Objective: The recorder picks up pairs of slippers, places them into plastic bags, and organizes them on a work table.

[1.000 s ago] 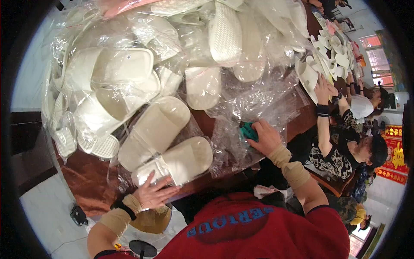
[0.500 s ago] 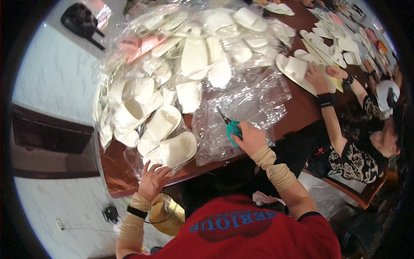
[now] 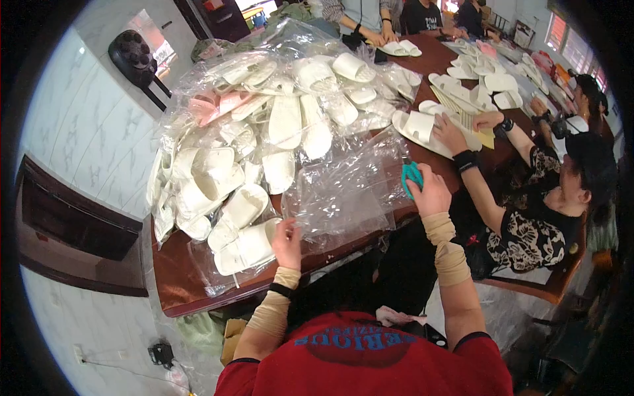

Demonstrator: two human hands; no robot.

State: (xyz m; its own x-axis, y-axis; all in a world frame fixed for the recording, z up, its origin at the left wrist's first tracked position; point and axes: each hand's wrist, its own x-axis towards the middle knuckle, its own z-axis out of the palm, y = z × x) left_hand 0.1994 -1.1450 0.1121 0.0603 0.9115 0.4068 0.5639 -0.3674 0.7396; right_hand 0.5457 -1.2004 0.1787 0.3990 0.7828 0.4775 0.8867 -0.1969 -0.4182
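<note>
My right hand [image 3: 433,193] grips a pair of scissors [image 3: 412,178] by teal handles, over the table right of the clear plastic bags. The blades point away from me. My left hand [image 3: 287,245] is at the right end of a white slipper pair [image 3: 246,245] in clear plastic near the front edge. Its fingers are curled together; whether they pinch plastic or touch the slipper is hard to make out. Between my hands lie flat clear plastic bags [image 3: 340,198]. A large heap of bagged white slippers [image 3: 285,122] rises beyond, with a pink pair [image 3: 218,105] among them.
The brown table [image 3: 181,280] runs away to the far right. On the right, a co-worker's hand [image 3: 451,135] rests on unbagged white slippers [image 3: 417,127]. More loose slippers [image 3: 498,82] and other people's hands are farther along. A black speaker-like object [image 3: 134,56] stands at the left.
My right hand has moved right with the scissors, away from the middle of the plastic bags. My left hand has moved right along the front slippers, its fingers drawing together. The view has shifted.
</note>
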